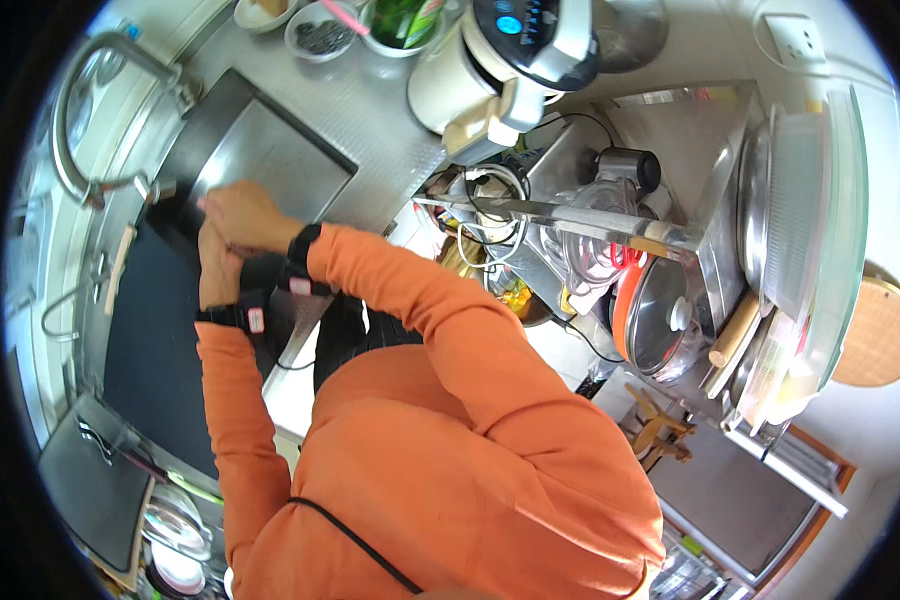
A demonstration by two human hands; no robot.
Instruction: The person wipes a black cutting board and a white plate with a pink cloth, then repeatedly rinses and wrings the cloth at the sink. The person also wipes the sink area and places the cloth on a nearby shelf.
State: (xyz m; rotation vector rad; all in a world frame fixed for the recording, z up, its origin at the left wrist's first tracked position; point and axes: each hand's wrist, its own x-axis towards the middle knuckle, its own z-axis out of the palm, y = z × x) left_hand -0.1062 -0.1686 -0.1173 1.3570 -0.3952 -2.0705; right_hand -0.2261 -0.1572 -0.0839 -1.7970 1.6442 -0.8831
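My left hand (219, 266) and my right hand (251, 217) are pressed together over a stainless-steel sink (281, 161). The right hand lies across the left, and its fingers hide much of it. Whether anything is between the palms is hidden. A black band circles each wrist, below orange sleeves. Close to the hands, on their left, is the spout end of a curved metal faucet (71, 165). A dark flat panel (157, 337) stretches from beside the left wrist towards the lower left.
On the metal counter (330, 105) stand a bowl of dark bits (321, 36), a bowl with a green item (401, 30) and a cream kitchen appliance (457, 86) with a lit display. To the right, a metal rack (607, 225) holds a lidded pot (664, 315) and cables.
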